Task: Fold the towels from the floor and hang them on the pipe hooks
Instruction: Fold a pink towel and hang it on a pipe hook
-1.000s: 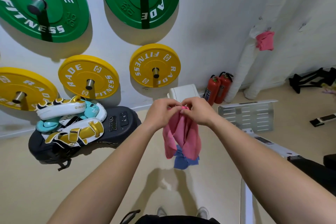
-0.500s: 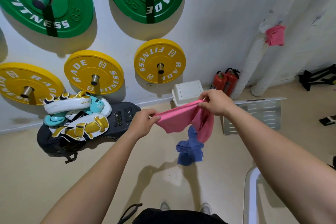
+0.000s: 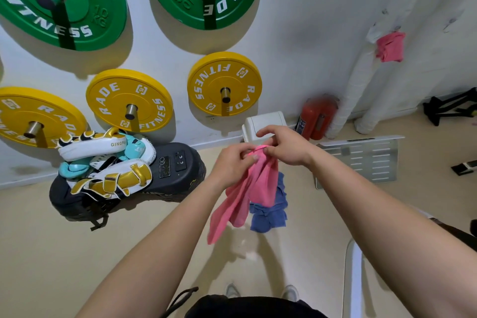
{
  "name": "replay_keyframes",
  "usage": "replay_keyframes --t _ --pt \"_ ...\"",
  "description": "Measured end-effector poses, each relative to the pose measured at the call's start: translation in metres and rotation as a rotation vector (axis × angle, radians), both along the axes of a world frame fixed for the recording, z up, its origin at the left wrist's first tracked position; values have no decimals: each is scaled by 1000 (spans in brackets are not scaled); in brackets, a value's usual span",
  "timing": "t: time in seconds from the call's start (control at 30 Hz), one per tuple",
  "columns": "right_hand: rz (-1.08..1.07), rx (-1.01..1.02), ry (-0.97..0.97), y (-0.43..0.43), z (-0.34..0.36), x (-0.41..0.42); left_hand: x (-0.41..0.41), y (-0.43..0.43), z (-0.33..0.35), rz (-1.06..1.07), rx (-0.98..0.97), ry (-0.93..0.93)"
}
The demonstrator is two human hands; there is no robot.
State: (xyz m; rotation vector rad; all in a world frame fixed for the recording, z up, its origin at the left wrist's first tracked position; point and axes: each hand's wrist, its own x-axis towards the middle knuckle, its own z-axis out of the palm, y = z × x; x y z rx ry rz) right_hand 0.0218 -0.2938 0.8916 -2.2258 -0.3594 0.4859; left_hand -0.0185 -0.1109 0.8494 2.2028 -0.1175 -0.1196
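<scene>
- Nearest of all were the person's shoes (image 3: 291, 292), standing on the floor (image 3: 77, 253).
- Both bare arms reached out in front, and the two hands met up in the air.
- The left hand (image 3: 232, 164) pinched the top edge of the pink towel (image 3: 247, 196), with its fingers curled onto the cloth.
- The right hand (image 3: 287, 148) was at the same top edge, right beside the left. Its thumb and lower fingers seemed to pinch the cloth, and its first finger stuck out loose.
- The pink towel hung down from the hands in long, uneven flaps. It was not a neat fold yet.
- I think the step was matching the corners. To do it well, the hands should put corner on corner, hold both layers tight, and let the rest drop straight so the sides line up. A little shake would help get the twist out.
- A loose pinch could let one layer slip, and then the fold would go crooked.
- The blue towel (image 3: 271, 210) lay crumpled on the floor just past the pink one, not folded.
- Farther back, a white bin (image 3: 265, 122) and a red fire extinguisher (image 3: 316, 119) stood by the wall.
- Farthest away, the white pipe (image 3: 352, 95) had a hung towel (image 3: 389, 46) up high. The hook was too small to see.
</scene>
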Motion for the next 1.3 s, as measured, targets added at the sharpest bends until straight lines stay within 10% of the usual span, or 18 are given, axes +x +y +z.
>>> replay_keyframes --t 0.67,1.3 --pt "-129 -402 -63 -48 -48 -4 15 45 -4 153 214 3" --pt "-34 -38 10 -29 -34 -10 28 30 -7 307 108 134"
